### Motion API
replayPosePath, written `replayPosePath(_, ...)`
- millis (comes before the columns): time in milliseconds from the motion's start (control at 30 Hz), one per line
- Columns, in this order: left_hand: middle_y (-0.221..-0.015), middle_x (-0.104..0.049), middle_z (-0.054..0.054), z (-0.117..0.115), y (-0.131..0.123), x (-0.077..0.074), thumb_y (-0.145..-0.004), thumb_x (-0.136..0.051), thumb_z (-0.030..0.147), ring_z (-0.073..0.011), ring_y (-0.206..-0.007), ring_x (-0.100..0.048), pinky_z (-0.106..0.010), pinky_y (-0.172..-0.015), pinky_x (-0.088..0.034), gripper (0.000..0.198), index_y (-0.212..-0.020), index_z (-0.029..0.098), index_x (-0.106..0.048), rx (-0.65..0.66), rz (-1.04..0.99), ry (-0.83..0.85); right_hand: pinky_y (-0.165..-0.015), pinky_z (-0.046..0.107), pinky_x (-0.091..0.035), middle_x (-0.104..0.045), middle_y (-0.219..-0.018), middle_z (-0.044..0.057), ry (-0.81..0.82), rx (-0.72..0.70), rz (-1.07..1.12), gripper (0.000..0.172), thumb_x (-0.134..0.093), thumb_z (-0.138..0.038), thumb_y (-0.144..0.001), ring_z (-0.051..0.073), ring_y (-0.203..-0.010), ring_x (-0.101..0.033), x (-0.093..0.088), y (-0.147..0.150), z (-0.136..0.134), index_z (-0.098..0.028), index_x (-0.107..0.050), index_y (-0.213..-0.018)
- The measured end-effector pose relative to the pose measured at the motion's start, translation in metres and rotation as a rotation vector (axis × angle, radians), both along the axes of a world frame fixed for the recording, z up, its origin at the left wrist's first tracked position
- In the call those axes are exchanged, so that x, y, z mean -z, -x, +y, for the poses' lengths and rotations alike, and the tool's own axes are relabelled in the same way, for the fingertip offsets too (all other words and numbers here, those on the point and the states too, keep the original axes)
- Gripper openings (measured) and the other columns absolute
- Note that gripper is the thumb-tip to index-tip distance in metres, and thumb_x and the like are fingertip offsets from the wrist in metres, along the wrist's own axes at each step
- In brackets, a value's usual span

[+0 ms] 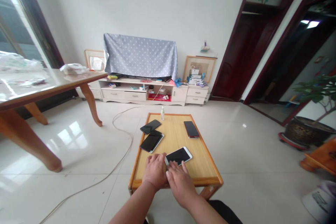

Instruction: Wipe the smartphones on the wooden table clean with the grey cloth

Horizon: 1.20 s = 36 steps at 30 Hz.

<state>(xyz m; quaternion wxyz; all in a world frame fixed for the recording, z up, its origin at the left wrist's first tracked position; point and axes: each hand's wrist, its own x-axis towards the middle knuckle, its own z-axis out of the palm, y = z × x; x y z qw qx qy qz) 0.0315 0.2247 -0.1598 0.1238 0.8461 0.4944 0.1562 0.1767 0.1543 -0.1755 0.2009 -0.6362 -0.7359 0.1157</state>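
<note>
A white-framed smartphone (179,155) with a dark screen lies at a slant near the close end of a small wooden table (207,166). My left hand (155,170) is at its left end, fingers bent and closed against the edge. My right hand (181,183) rests on the phone's near side, fingers stretched out and partly over the screen. Further left, one dark smartphone (150,126) lies behind a stack of phones (152,141). Towards the right edge sits a dark phone with a red side (191,129), apparently on top of another. The undersides of both hands are hidden.
A small clear pump bottle (162,113) stands at the table's far end. A cable (123,157) runs across the tiled floor at left. Beyond are a larger table (89,101), a white TV cabinet (126,95) and a potted plant (307,131).
</note>
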Motion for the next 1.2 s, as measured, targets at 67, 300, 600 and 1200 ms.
replayPosePath(67,-0.121,-0.066,-0.010,0.000,0.000,0.001,-0.075,-0.061,0.042,-0.0300,-0.120,-0.051,-0.043,-0.108,-0.027,0.060,-0.130,0.022,-0.052,-0.007,-0.026,-0.025,-0.123,0.051,-0.007,-0.054,-0.147,0.006,0.013,0.085,-0.005,0.052,-0.018,-0.038,-0.107,0.021,-0.141,-0.042,-0.001,-0.014,0.008,-0.026,-0.058,-0.138)
replayPosePath(300,-0.120,-0.067,-0.010,0.001,0.000,0.003,-0.073,-0.063,0.044,-0.0304,-0.119,-0.052,-0.044,-0.108,-0.027,0.061,-0.129,0.022,-0.053,-0.007,-0.065,-0.049,-0.122,0.055,-0.006,-0.051,-0.149,0.011,0.007,0.318,-0.104,0.050,-0.022,-0.038,-0.107,0.025,-0.144,-0.038,0.000,-0.030,0.022,-0.021,-0.058,-0.138)
replayPosePath(600,-0.119,-0.067,-0.009,0.002,0.000,0.002,-0.075,-0.061,0.043,-0.0293,-0.118,-0.052,-0.043,-0.107,-0.027,0.058,-0.128,0.023,-0.052,-0.009,-0.031,-0.036,-0.122,0.055,-0.006,-0.053,-0.147,0.006,0.019,0.167,-0.051,0.050,-0.020,-0.036,-0.107,0.022,-0.142,-0.041,-0.006,-0.023,0.028,-0.025,-0.058,-0.137)
replayPosePath(1200,-0.130,-0.063,-0.011,0.001,-0.001,0.004,-0.072,-0.064,0.046,-0.0319,-0.122,-0.052,-0.046,-0.110,-0.027,0.069,-0.135,0.022,-0.050,-0.031,-0.048,-0.016,-0.122,0.053,-0.010,-0.057,-0.143,0.009,0.034,0.227,0.050,0.053,-0.017,-0.036,-0.107,0.024,-0.141,-0.041,-0.006,-0.013,0.049,-0.021,-0.060,-0.134)
